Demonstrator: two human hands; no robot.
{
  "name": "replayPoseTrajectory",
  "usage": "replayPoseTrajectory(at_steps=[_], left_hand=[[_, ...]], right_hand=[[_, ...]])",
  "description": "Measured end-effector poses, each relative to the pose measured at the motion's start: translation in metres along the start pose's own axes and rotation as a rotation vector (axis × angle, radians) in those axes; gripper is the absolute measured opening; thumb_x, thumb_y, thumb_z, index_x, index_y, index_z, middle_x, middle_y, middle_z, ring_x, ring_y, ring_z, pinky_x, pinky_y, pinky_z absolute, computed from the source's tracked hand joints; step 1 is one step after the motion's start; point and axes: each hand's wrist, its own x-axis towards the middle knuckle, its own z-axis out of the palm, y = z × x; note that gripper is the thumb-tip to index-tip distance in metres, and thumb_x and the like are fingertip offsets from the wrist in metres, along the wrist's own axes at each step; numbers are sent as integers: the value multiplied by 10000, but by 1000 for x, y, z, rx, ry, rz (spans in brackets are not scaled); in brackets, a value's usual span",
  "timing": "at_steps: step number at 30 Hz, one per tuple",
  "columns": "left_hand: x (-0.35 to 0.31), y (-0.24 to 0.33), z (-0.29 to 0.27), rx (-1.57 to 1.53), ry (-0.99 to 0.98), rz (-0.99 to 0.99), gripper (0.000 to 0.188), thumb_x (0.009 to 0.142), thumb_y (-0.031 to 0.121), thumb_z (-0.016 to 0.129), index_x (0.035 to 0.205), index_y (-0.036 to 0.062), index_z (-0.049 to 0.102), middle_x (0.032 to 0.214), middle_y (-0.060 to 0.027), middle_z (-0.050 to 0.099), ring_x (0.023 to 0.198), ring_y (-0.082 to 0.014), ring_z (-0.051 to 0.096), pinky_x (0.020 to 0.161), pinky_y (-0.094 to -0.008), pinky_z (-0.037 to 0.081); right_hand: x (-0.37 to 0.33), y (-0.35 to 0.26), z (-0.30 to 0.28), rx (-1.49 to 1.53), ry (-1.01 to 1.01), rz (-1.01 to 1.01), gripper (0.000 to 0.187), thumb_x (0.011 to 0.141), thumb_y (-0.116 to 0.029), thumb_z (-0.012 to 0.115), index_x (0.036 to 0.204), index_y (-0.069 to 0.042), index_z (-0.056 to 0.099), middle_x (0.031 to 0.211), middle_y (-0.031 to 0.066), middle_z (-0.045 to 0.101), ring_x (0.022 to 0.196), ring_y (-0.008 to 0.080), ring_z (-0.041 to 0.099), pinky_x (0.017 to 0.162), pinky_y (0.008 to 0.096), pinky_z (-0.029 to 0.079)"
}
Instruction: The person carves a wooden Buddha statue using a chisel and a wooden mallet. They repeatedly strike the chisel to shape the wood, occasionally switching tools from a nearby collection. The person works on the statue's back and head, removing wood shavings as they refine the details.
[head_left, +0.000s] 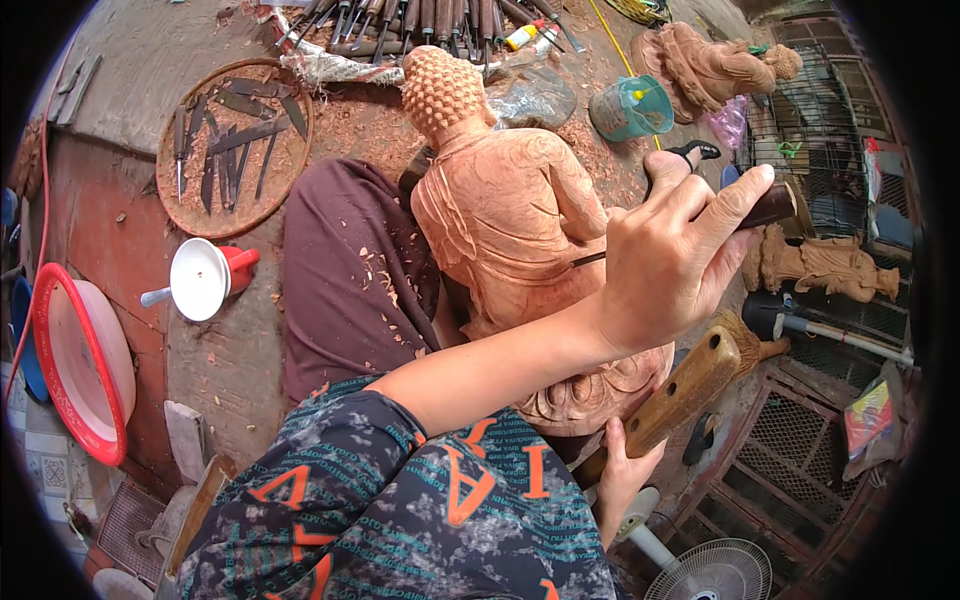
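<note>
A carved wooden seated figure [500, 210], with a knobbly head and draped robe, leans between my legs with its back toward me. My left hand [665, 255] is closed round a carving chisel whose dark handle [770, 207] sticks out past the fingers. Its thin shaft [590, 259] emerges on the other side and meets the figure's lower back, or lies just over it; I cannot tell which. Lower right, my right hand [627, 470] grips a wooden mallet [690, 385], a long worn block with several dark holes, beside the figure's carved base [590, 400].
Many chisels [430, 20] lie at the far side. A round tray [165, 190] of blades and a red mug with a white lid [200, 280] are left. Right stand a teal bucket [632, 108], other carvings [820, 265] and a fan [715, 575]. Wood chips cover the floor.
</note>
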Motion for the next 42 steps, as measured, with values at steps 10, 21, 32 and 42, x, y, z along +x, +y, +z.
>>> replayPoseTrajectory(at_steps=[10, 21, 32, 42], left_hand=[[7, -15, 7, 110, 150, -36, 538, 852, 76, 668, 1368, 92, 516, 737, -94, 545, 605, -269, 559, 551, -376, 463], [13, -28, 16, 314, 173, -235, 665, 803, 104, 696, 1423, 105, 456, 745, -74, 548, 638, -249, 599, 577, -378, 497], [9, -26, 16, 266, 92, -244, 573, 869, 81, 613, 1419, 102, 455, 805, -107, 557, 718, -294, 614, 611, -398, 501], [10, -27, 15, 298, 41, -280, 532, 886, 110, 595, 1402, 83, 469, 829, -136, 577, 716, -324, 631, 613, -424, 503]], right_hand=[[31, -38, -19, -143, -167, -113, 467, 788, -49, 747, 1196, 1, 525, 886, 20, 554, 775, 122, 537, 728, 273, 458], [187, -202, -37, -145, -419, -403, 538, 961, -285, 562, 1424, -54, 413, 684, -21, 447, 606, 56, 442, 557, 210, 379], [220, -234, -25, -667, -381, -584, 489, 831, -98, 664, 1294, -19, 528, 798, -28, 527, 624, 48, 435, 556, 213, 380], [219, -227, -18, -548, -373, -463, 550, 807, -14, 616, 1344, -22, 499, 805, -19, 493, 683, 54, 455, 607, 203, 400]])
